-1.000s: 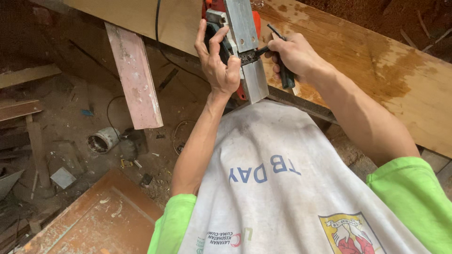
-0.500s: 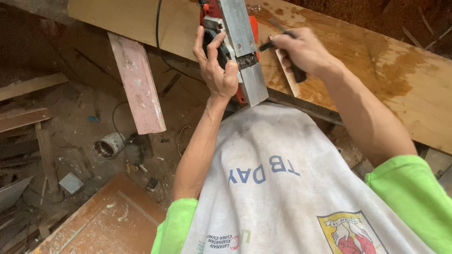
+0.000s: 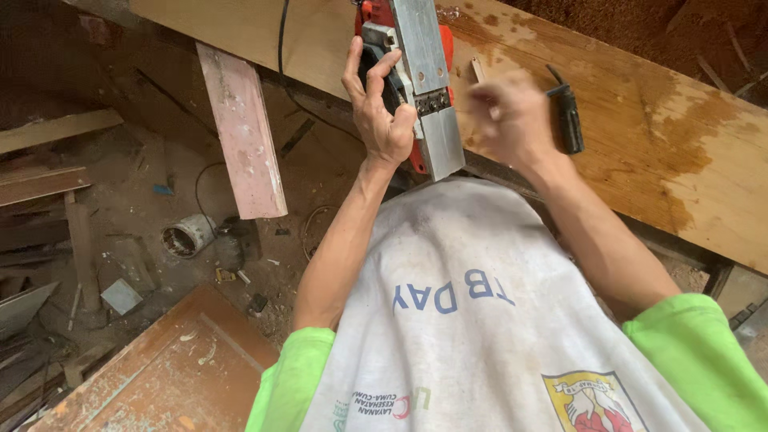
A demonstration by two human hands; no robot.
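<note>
My left hand (image 3: 380, 112) grips a red electric planer (image 3: 428, 80) by its body, turned over so that its grey metal sole faces up. It is held over the near edge of a stained plywood board (image 3: 680, 144). My right hand (image 3: 512, 120) is blurred just right of the planer, with its fingers curled. A black-handled hand tool (image 3: 568, 124) lies on the board beside that hand, at its right edge. Blur hides whether the fingers still touch it.
A pinkish plank (image 3: 244, 136) leans down from the board's edge at the left. A black cable (image 3: 282, 32) runs across the board. On the dusty floor lie a small metal cylinder (image 3: 186, 238), wood offcuts and a reddish door panel (image 3: 160, 376).
My right hand held the black-handled tool against the planer's sole. It has since pulled back to the right, and the tool now lies on the board. The left hand keeps its grip.
</note>
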